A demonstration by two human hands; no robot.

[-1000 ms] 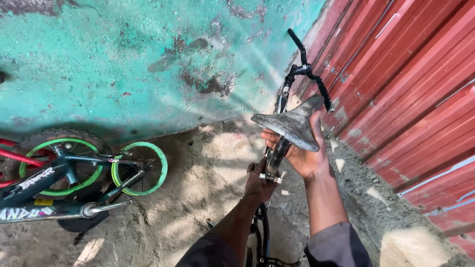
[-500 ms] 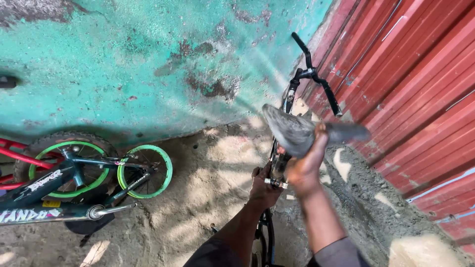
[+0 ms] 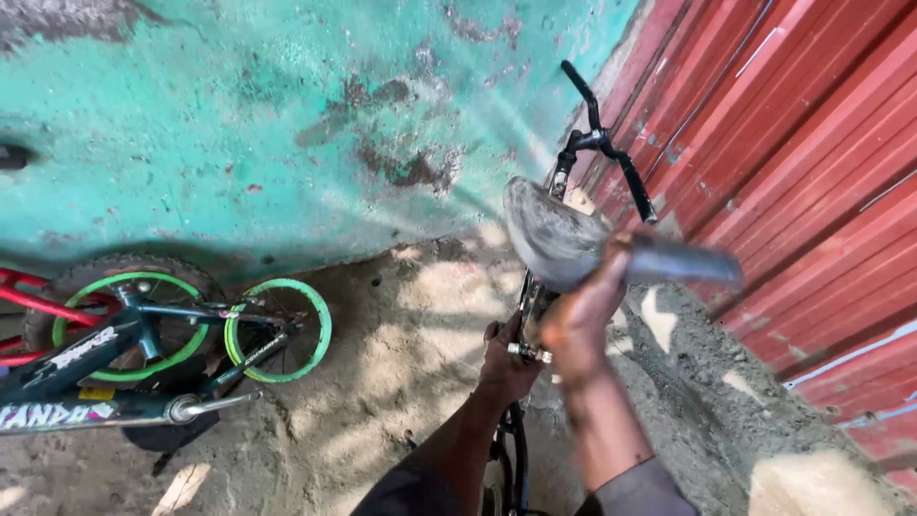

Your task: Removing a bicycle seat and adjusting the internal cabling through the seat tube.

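Note:
A dusty grey bicycle saddle (image 3: 559, 239) sits turned sideways above a black bicycle frame (image 3: 527, 315), its narrow nose pointing right. My right hand (image 3: 585, 311) grips the saddle from below, fingers curled over its middle. My left hand (image 3: 506, 361) is closed around the frame's seat tube just under the saddle, by a bolt. The black handlebar (image 3: 602, 143) rises beyond the saddle, close to the red wall.
A teal, patchy plaster wall (image 3: 287, 124) stands ahead and a red corrugated metal wall (image 3: 793, 162) at the right. At the left lies a small dark bicycle (image 3: 124, 358) with green-rimmed wheels. The ground is sandy dirt (image 3: 401, 373) with a pale stone (image 3: 812, 483) at lower right.
My right hand has twisted the saddle from pointing toward the handlebar to lying crosswise, nose to the right. The left hand kept its hold on the frame.

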